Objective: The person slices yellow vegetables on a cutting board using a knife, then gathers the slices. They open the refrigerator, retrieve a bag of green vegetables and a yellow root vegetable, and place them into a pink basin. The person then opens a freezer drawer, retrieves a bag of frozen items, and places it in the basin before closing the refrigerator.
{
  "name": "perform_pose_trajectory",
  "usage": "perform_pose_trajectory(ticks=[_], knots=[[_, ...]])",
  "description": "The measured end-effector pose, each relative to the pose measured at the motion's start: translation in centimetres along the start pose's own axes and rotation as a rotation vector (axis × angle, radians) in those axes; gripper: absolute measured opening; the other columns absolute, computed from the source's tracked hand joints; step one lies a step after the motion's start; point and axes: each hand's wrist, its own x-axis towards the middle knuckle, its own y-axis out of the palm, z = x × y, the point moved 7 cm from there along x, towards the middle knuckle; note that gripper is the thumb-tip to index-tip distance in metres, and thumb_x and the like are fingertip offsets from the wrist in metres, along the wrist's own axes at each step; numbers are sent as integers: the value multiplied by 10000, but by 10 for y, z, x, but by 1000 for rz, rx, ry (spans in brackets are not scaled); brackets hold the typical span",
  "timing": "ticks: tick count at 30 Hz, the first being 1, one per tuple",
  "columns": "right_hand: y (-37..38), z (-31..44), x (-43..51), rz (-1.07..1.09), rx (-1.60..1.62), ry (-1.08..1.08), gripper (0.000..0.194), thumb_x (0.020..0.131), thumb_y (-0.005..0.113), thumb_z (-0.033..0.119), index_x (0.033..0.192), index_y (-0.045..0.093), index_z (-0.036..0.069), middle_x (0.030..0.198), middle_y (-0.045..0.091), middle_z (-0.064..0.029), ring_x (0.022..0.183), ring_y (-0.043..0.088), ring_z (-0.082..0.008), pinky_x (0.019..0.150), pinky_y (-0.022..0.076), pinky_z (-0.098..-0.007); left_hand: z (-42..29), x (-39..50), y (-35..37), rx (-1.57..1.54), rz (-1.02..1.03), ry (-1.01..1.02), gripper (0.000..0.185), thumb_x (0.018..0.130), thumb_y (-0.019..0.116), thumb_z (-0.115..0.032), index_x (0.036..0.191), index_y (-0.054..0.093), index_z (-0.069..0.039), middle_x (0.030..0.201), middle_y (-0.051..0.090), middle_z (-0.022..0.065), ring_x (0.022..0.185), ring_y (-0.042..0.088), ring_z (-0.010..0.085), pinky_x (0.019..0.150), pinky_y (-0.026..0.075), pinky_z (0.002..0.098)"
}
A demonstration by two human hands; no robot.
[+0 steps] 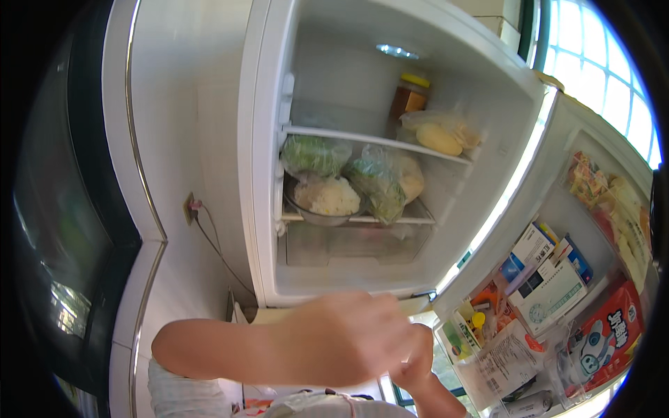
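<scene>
My left hand (355, 334) is blurred, its forearm stretching across the lower middle of the view in front of the open refrigerator (264, 209). Close beside it, partly behind its fingers, is my right hand (415, 360). The fingers of both are too blurred or covered to tell whether they hold anything. Above them, on the refrigerator's lower shelf, stands a bowl of cooked rice (326, 197), with bagged green vegetables (316, 155) behind it and another bag of leafy greens (384, 183) to its right. The upper shelf bears a yellow-lidded jar (410, 99) and a bag of pale yellow food (439, 137).
The open refrigerator door (554, 141) stands at the right, its racks holding boxes (549, 295), a red packet (611, 334) and several bags. A clear drawer (355, 245) lies below the shelves. Cords run from a wall socket (189, 209) at the left.
</scene>
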Motion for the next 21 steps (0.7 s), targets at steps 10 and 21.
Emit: perform_pose_trajectory(ticks=[10,21], knots=[[90,-49,154,16,194,107,460,863,646,71,1293,493,17,1314,498,-195,1265,460,-374,1066,349,-456,138,-77,4,460,-130,82,387,681,803,-178,563,436,-138,600,398,0,564,453,179,451,356,296],[172,-69,263,-162,-108,171,694,731,787,169,1315,459,-12,1393,412,-262,1312,377,-434,1077,353,-477,143,-88,12,524,-181,63,364,702,767,-147,561,431,-155,592,395,-17,573,453,160,477,357,284]])
